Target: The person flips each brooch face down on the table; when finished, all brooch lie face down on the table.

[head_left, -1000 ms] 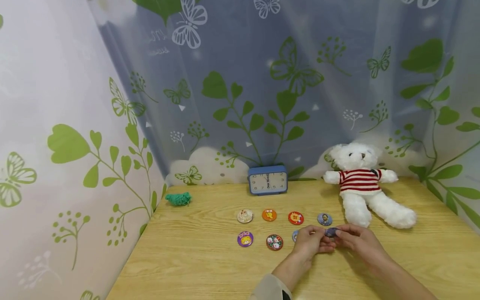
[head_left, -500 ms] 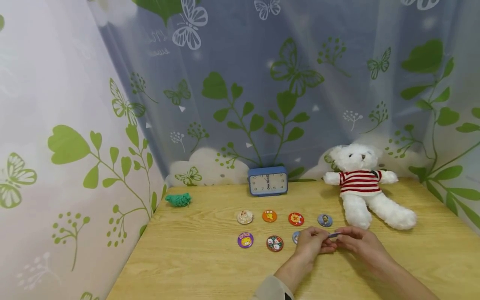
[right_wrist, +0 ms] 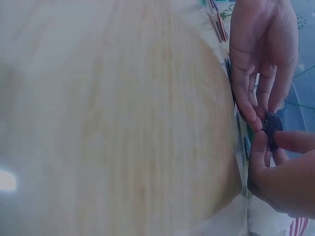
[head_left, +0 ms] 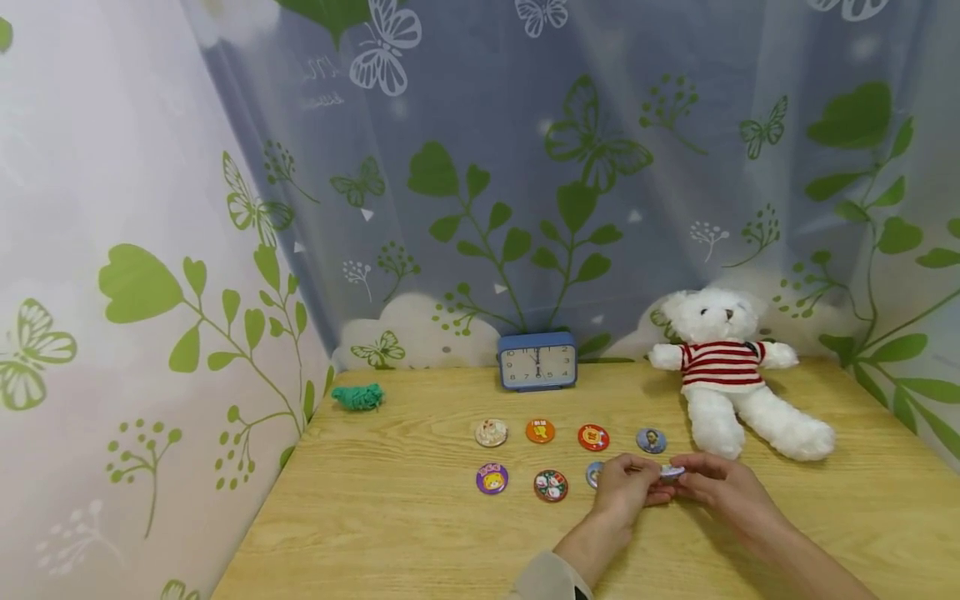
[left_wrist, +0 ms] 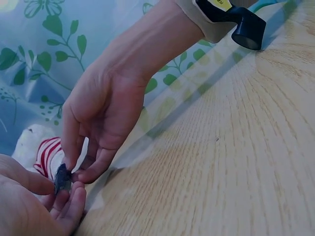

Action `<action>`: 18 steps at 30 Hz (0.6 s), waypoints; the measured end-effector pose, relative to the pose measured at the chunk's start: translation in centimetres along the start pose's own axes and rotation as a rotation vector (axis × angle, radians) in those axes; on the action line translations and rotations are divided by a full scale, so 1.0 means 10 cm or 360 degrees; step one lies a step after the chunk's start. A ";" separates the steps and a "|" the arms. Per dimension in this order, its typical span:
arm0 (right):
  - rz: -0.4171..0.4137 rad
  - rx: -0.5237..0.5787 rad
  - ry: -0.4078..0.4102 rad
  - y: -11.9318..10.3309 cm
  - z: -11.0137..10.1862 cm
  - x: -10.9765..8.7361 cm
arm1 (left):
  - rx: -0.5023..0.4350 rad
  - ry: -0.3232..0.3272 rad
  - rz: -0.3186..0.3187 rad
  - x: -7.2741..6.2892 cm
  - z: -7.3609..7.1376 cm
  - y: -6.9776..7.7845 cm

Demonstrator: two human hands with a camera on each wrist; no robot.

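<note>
A round pin badge (head_left: 672,472) is held between both hands just above the table, tilted, with a pale surface showing in the head view. My left hand (head_left: 626,487) pinches its left edge with thumb and fingers. On the other side my right hand (head_left: 720,487) pinches the right edge. Both wrist views show the badge dark, as in the left wrist view, where the badge (left_wrist: 62,178) sits between the two sets of fingertips. Behind the left hand a blue badge (head_left: 593,474) is partly hidden. Just beyond the hands lies a badge with a figure on it (head_left: 651,440).
More badges lie in two rows, among them a red one (head_left: 593,437), an orange one (head_left: 540,431), a cream one (head_left: 491,432) and a purple one (head_left: 492,478). Behind stand a blue clock (head_left: 537,362) and a white teddy bear (head_left: 722,367). A green bundle (head_left: 358,397) lies far left.
The badge between the hands has turned, from a dark face through its thin edge to a paler surface. Both hands stay in nearly the same place.
</note>
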State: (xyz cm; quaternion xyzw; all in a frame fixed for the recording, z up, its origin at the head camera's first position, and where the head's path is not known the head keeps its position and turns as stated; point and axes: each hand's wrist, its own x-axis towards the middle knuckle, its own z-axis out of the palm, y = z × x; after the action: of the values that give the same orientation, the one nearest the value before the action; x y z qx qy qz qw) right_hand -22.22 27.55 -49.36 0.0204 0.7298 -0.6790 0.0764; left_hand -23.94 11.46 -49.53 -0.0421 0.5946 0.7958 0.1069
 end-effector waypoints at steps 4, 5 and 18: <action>0.0029 -0.0012 0.0036 -0.01 -0.01 0.01 | 0.0002 0.0017 0.0006 0.00 0.01 -0.02; 0.0036 -0.0006 0.0045 -0.01 -0.01 0.01 | -0.0005 0.0022 0.0011 0.00 0.01 -0.03; -0.0012 -0.0052 0.0096 -0.02 0.02 -0.01 | -0.0027 0.0050 0.0074 -0.01 0.03 -0.08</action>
State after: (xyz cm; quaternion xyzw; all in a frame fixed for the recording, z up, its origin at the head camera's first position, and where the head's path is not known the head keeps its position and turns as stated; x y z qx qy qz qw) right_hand -22.16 27.37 -49.17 0.0367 0.7428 -0.6664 0.0520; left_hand -23.65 11.95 -50.17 -0.0417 0.5902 0.8023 0.0786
